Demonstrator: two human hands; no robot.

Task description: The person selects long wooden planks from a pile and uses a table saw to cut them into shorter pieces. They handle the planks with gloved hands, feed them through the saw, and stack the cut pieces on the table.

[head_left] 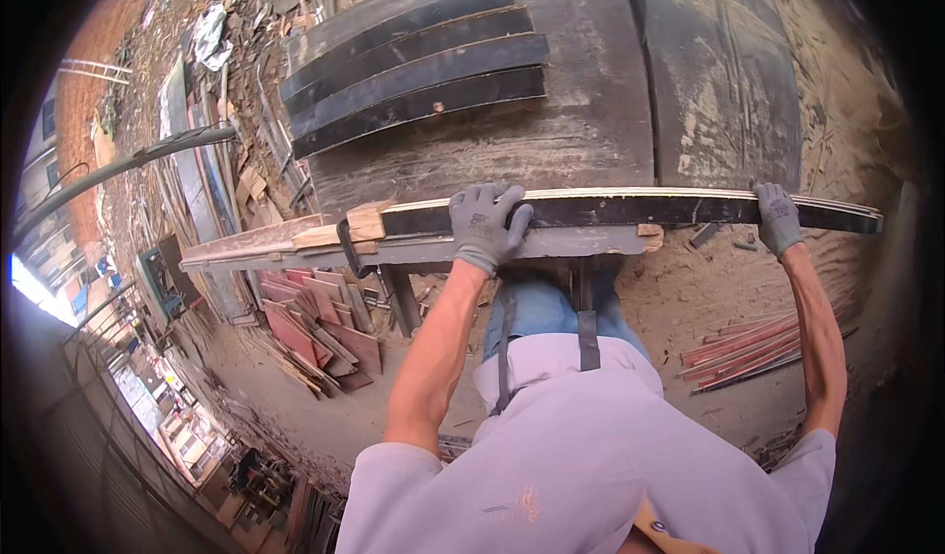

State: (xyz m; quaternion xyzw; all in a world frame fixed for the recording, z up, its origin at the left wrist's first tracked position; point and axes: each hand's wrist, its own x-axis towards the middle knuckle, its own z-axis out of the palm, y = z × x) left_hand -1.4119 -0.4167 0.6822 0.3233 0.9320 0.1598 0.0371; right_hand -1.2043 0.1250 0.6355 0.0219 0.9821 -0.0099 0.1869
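A long plywood strip (640, 209) with a black face and pale layered edges runs along the near edge of the worktable. Both my hands wear grey gloves. My left hand (485, 224) is closed over the strip's upper edge, left of its middle, with the thumb on the near face. Toward the strip's right end, which juts past the table, my right hand (778, 216) is wrapped over the edge. The strip's left end meets a pale wood block (366, 224) on the table edge. My palms and the strip's far side are hidden.
Several black plywood strips (423, 74) lie on the dark worktable (591, 82). A black strap-like piece (349, 248) hangs at its left edge. Reddish board offcuts (317, 326) are piled on the ground at left, reddish strips (753, 347) at right. Wood scraps litter the far left.
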